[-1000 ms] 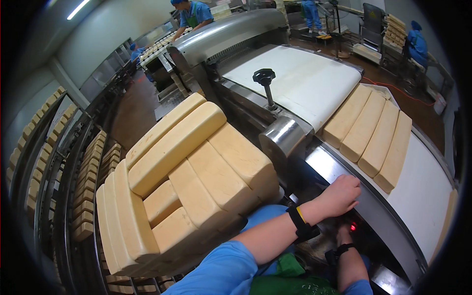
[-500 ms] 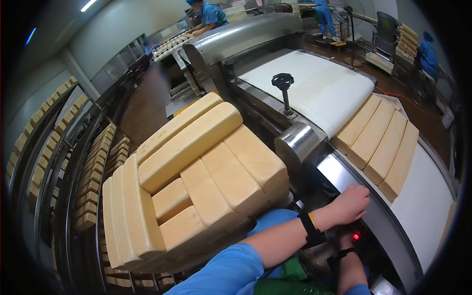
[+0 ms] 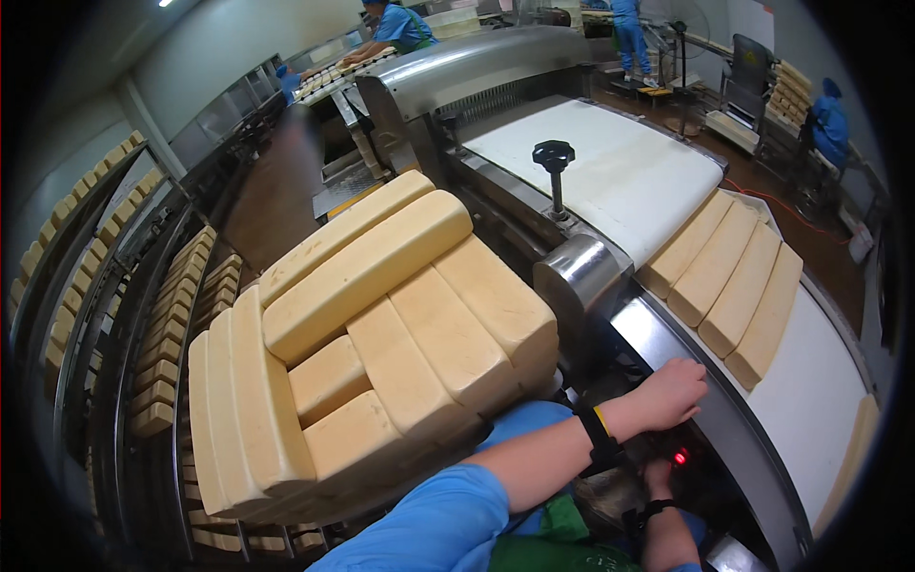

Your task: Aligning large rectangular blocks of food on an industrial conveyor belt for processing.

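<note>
My left hand [image 3: 667,393], with a banded wrist, is closed in a loose fist at the metal side frame [image 3: 658,334] of a conveyor. Nothing shows in its fingers. Lower down, my right hand [image 3: 657,474] reaches under that frame, close to a glowing red light [image 3: 680,458]; its fingers are mostly hidden in shadow. Just beyond the frame, several long pale-yellow loaf-shaped blocks [image 3: 729,319] lie side by side on the white belt [image 3: 801,419]. To the left of my arms stands a large stack of similar blocks [image 3: 419,348], with two laid across its far side.
A black star-shaped knob [image 3: 553,155] and a steel roller housing [image 3: 577,272] stand between the stack and the upper white belt [image 3: 600,157]. Racks of blocks [image 3: 157,372] line the left side. Co-workers in blue [image 3: 405,27] are farther back.
The view has shifted slightly. My left hand stays closed by the frame, and my right hand remains near the red light. A co-worker at the back has extended an arm leftward.
</note>
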Tool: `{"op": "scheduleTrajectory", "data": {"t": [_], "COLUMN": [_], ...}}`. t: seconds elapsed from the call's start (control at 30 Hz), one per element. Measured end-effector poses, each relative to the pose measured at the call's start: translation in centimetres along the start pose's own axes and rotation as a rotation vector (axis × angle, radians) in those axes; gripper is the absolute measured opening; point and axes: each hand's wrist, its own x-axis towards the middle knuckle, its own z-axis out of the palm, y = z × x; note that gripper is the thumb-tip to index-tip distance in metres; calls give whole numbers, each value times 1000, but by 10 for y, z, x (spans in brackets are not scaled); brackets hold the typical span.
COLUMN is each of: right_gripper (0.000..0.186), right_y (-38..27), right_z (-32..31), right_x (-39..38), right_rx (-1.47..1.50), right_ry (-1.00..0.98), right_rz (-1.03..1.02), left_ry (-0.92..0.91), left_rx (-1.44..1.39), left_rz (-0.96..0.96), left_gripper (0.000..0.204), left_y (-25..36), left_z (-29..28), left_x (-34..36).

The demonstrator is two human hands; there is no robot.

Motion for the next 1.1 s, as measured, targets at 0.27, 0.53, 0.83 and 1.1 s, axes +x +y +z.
{"op": "scheduleTrajectory", "data": {"t": [0.27,0.53,0.83,1.1], "right_gripper": [24,26,23,14], "right_y": [35,29,43,30], "right_z": [5,4,3,14], "right_x": [-10,-14,-18,-29], "right_rx": [294,320,80,382], "right_ry": [-2,33,-6,102], "right_rz": [253,196,-111,262], "left_ry": [-27,-31,-15,-17], "left_rx": [0,3,-23,-55], "left_rz": [-24,-2,20,47], "left_gripper": [20,20,19,19], "left_y": [-1,-1,-2,1], "left_z": [3,3,3,-2], "left_x": [-2,-2,-2,-2]}}
